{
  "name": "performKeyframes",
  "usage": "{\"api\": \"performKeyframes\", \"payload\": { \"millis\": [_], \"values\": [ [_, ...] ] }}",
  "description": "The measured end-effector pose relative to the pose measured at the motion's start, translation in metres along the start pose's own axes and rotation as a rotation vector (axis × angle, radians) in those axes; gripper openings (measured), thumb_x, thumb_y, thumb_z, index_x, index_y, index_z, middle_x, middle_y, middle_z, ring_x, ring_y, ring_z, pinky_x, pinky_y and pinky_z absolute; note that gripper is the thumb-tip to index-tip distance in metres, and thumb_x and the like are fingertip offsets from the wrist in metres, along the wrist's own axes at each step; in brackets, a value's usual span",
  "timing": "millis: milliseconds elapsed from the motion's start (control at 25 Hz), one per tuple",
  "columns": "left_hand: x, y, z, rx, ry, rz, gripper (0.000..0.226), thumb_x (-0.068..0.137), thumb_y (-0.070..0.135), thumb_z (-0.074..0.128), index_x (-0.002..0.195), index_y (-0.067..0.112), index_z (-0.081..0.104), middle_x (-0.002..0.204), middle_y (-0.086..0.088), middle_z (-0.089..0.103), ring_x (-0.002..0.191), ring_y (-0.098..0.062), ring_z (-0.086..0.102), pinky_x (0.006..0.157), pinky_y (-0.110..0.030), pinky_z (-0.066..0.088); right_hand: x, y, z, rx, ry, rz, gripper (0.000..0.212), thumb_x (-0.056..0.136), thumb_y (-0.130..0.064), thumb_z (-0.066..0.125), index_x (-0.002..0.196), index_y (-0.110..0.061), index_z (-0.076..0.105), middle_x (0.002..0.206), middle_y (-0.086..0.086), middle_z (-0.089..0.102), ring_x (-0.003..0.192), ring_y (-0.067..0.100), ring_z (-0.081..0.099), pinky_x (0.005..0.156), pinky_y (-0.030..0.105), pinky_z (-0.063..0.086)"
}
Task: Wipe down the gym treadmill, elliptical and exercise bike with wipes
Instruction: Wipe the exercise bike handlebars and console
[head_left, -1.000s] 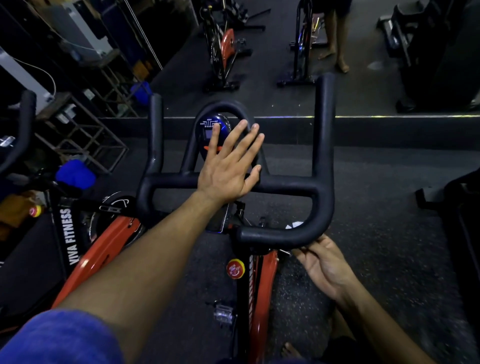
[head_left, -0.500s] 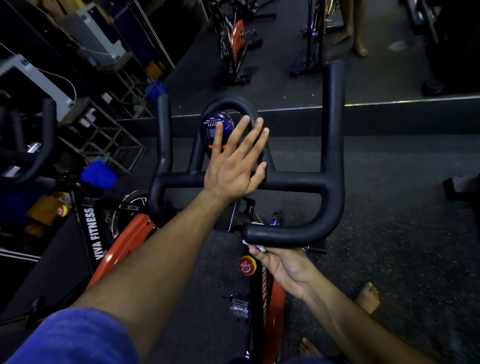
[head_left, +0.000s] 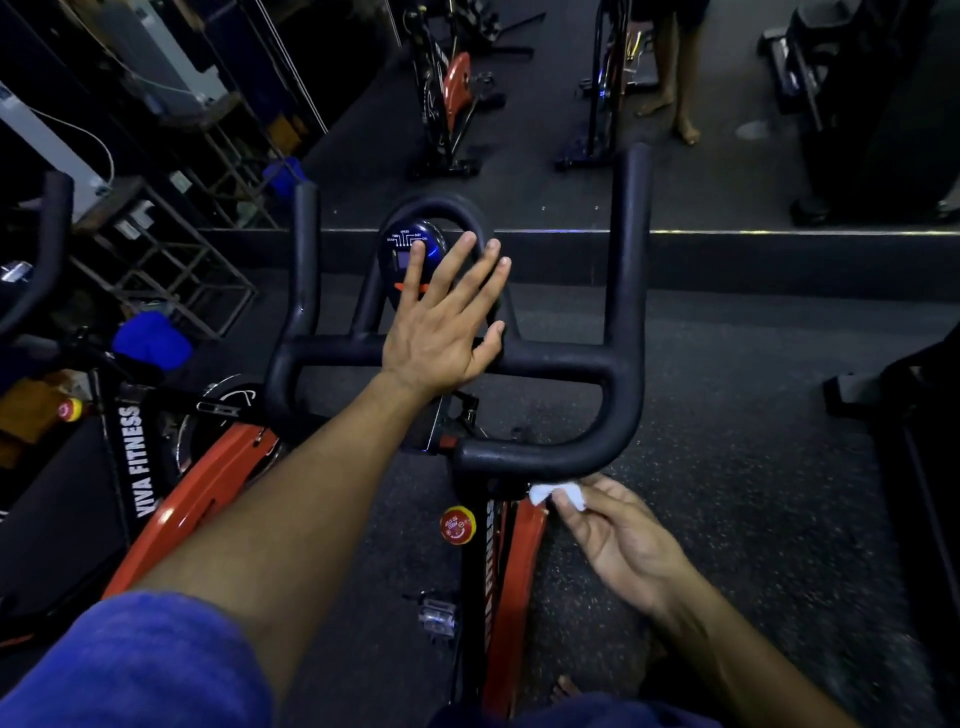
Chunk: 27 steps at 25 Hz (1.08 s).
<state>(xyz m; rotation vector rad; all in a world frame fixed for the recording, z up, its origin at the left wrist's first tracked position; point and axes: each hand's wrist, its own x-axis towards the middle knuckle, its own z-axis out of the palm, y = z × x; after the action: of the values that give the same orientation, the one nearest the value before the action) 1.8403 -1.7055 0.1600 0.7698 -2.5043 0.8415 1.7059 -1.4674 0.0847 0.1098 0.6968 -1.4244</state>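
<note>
Right hand (head_left: 618, 540) pinches a small white wipe (head_left: 558, 492) between thumb and fingertips, palm turned up. The wipe sits just under the near curved bar of the black handlebar (head_left: 618, 364) and against the top of the orange frame (head_left: 519, 561) of the exercise bike; whether it touches the bar itself cannot be told.

Left hand (head_left: 441, 338) lies flat with fingers straight and slightly spread, holding nothing. Its palm rests over the handlebar's cross bar, and the fingers reach up across the blue console (head_left: 410, 254) inside the central loop.

A red round knob (head_left: 458, 525) stands on the frame just below the handlebar, left of the wipe. A pedal (head_left: 436, 616) shows lower down. A blue sleeve (head_left: 140, 665) covers the left upper arm.

To the left stands a second bike (head_left: 171, 499) marked VIVA FITNESS, with a blue cloth (head_left: 150, 340) beyond it. Further bikes (head_left: 449, 98) stand on the dark floor ahead.
</note>
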Motion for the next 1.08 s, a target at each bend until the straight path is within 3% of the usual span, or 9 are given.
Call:
{"api": "performKeyframes", "payload": {
  "millis": [120, 240, 440, 560, 720, 800, 880, 960, 1080],
  "values": [
    [-0.002, 0.0, 0.0, 0.0, -0.002, -0.002, 0.066, 0.1, 0.045, 0.041, 0.157, 0.013, 0.036, 0.166, -0.003, 0.028, 0.156, -0.027, 0.016, 0.124, -0.061, 0.004, -0.015, -0.028, -0.011, -0.024, 0.103, -0.074, 0.02, 0.095, 0.007, 0.048, 0.098, 0.005, 0.068, 0.097, 0.02, 0.074, 0.078, 0.02, 0.075, 0.065, 0.022, 0.06],
    [-0.002, 0.001, -0.002, 0.014, -0.026, -0.013, 0.066, 0.101, 0.046, 0.038, 0.158, 0.014, 0.033, 0.167, -0.003, 0.026, 0.157, -0.026, 0.012, 0.125, -0.06, 0.002, -0.007, -0.058, -0.009, -0.032, 0.2, -0.27, 0.016, 0.097, 0.007, 0.048, 0.098, 0.003, 0.064, 0.09, 0.013, 0.072, 0.075, 0.016, 0.073, 0.065, 0.022, 0.06],
    [-0.002, 0.003, -0.005, 0.012, -0.056, -0.026, 0.066, 0.101, 0.047, 0.039, 0.158, 0.014, 0.033, 0.168, -0.003, 0.024, 0.157, -0.026, 0.009, 0.125, -0.06, 0.001, -0.007, -0.067, 0.01, -0.6, 0.27, -0.579, 0.019, 0.092, 0.015, 0.053, 0.097, 0.001, 0.065, 0.084, 0.015, 0.069, 0.06, 0.013, 0.067, 0.057, 0.02, 0.056],
    [-0.001, 0.004, -0.009, -0.02, -0.085, -0.04, 0.066, 0.101, 0.047, 0.04, 0.158, 0.014, 0.033, 0.168, -0.004, 0.024, 0.157, -0.025, 0.008, 0.125, -0.06, 0.003, -0.026, -0.056, 0.009, -0.793, 0.223, -0.606, 0.019, 0.09, 0.015, 0.057, 0.099, 0.002, 0.067, 0.08, 0.018, 0.072, 0.06, 0.017, 0.067, 0.059, 0.022, 0.057],
    [-0.006, 0.001, -0.016, -0.112, -0.087, -0.021, 0.065, 0.103, 0.046, 0.041, 0.16, 0.015, 0.028, 0.17, -0.006, 0.015, 0.158, -0.026, 0.004, 0.126, -0.056, 0.004, -0.048, -0.066, 0.019, -1.022, -0.019, -0.542, 0.025, 0.088, 0.017, 0.058, 0.095, -0.002, 0.073, 0.073, 0.011, 0.072, 0.062, 0.02, 0.065, 0.061, 0.023, 0.056],
    [-0.02, -0.008, -0.02, -0.267, -0.012, -0.107, 0.066, 0.103, 0.041, 0.044, 0.16, 0.012, 0.026, 0.17, -0.009, 0.012, 0.158, -0.027, 0.004, 0.127, -0.051, 0.006, -0.054, -0.075, 0.032, -1.096, -0.061, -0.595, 0.028, 0.088, 0.017, 0.06, 0.096, -0.005, 0.075, 0.071, 0.008, 0.071, 0.061, 0.018, 0.064, 0.061, 0.02, 0.053],
    [-0.04, -0.02, -0.024, -0.384, 0.041, -0.304, 0.068, 0.103, 0.038, 0.045, 0.161, 0.01, 0.023, 0.17, -0.009, 0.009, 0.158, -0.024, 0.002, 0.128, -0.047, 0.004, -0.057, -0.081, 0.045, -1.147, -0.099, -0.653, 0.024, 0.088, 0.012, 0.064, 0.095, -0.008, 0.076, 0.071, 0.008, 0.07, 0.062, 0.016, 0.062, 0.061, 0.019, 0.052],
    [-0.054, -0.033, -0.024, -0.44, -0.01, -0.482, 0.07, 0.104, 0.04, 0.041, 0.162, 0.011, 0.015, 0.171, -0.005, 0.003, 0.158, -0.018, -0.003, 0.128, -0.042, -0.001, -0.051, -0.081, 0.056, -1.231, -0.138, -0.711, 0.02, 0.09, 0.003, 0.068, 0.093, -0.014, 0.077, 0.072, 0.008, 0.069, 0.061, 0.015, 0.061, 0.061, 0.02, 0.05],
    [-0.062, -0.041, -0.02, -0.535, -0.186, -0.584, 0.073, 0.108, 0.045, 0.037, 0.163, 0.016, -0.002, 0.17, 0.004, -0.011, 0.156, -0.009, -0.012, 0.127, -0.039, -0.001, -0.033, -0.074, 0.069, -1.305, -0.153, -0.751, 0.019, 0.092, -0.004, 0.07, 0.091, -0.022, 0.078, 0.069, 0.001, 0.067, 0.06, 0.012, 0.059, 0.061, 0.024, 0.047]
  ]
}}
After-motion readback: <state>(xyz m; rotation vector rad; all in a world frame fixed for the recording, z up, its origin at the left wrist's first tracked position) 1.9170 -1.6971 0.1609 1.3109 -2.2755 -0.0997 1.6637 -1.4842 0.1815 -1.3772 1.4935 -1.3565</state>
